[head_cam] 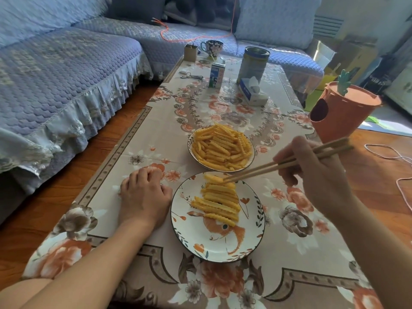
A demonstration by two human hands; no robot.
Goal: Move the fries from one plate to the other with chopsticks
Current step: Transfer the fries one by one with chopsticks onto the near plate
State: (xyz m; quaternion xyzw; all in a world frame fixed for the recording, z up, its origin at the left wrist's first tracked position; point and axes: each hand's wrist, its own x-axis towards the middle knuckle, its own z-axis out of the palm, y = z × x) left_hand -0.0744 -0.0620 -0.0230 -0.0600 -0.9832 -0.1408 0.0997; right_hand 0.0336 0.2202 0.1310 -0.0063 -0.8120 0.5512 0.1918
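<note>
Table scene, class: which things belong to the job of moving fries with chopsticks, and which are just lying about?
Part of the job:
chopsticks, held in the right hand
fry at their tips
far plate heaped with fries
near plate with a row of fries

Just lying about:
milk carton
tin can
tissue pack
mug
left hand, resting on the table

Behind the near plate (249,239) sits the heaped plate (191,150); further behind stand a milk carton (217,76) and tin (253,63) (tissue pack (253,91) before the tin).
</note>
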